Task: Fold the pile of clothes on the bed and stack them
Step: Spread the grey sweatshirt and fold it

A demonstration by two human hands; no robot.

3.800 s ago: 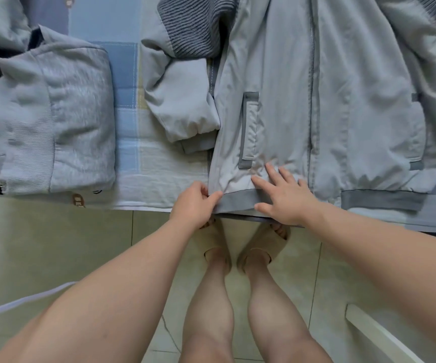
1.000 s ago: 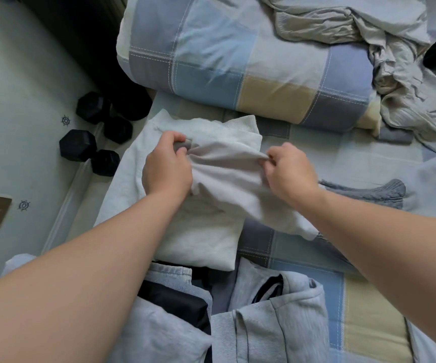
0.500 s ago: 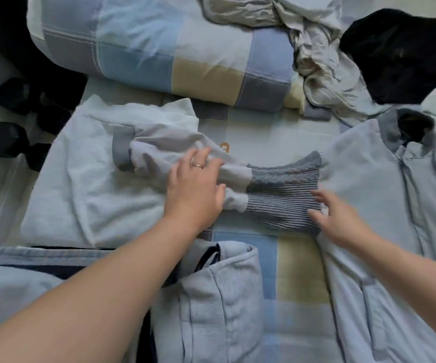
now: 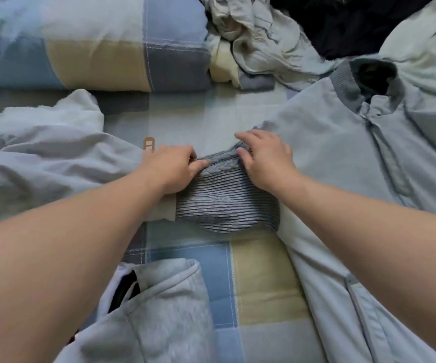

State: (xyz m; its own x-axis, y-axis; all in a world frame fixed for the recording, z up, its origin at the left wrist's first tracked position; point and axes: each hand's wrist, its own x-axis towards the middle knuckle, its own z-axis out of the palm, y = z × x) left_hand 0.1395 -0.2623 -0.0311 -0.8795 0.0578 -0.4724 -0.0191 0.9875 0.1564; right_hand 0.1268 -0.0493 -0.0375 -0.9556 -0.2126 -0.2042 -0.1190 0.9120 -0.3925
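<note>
Head view, from the left side: the sleeve (image 4: 54,158) of the jacket lies wrinkled toward the left edge of the bed (image 4: 258,279), below a rolled quilt (image 4: 93,43). Near the front edge sits a folded grey sweatshirt (image 4: 159,310), already done I think.

The left hand (image 4: 171,169) has its fingers curled and pinches the upper border of the ribbed part (image 4: 224,203) where the sleeve meets the shoulder. The right hand (image 4: 266,159) is just beside it, fingers also bent down onto the same knitted border, and seems to grip it. The two hands are near but not touching.

To the right the jacket (image 4: 342,158) is spread flat with the zipper up, in the middle and right of the bed. Behind it, at the far edge, wait crumpled clothes (image 4: 258,40) and a dark garment (image 4: 342,24).

The jacket looks light and soft, a thin smooth cloth that may slide on itself. The knitted part is thicker, stretchy and less slippery, so it gives good hold. For folding the sleeve across, I would take the shoulder seam and the cuff end, because the middle only sags.
</note>
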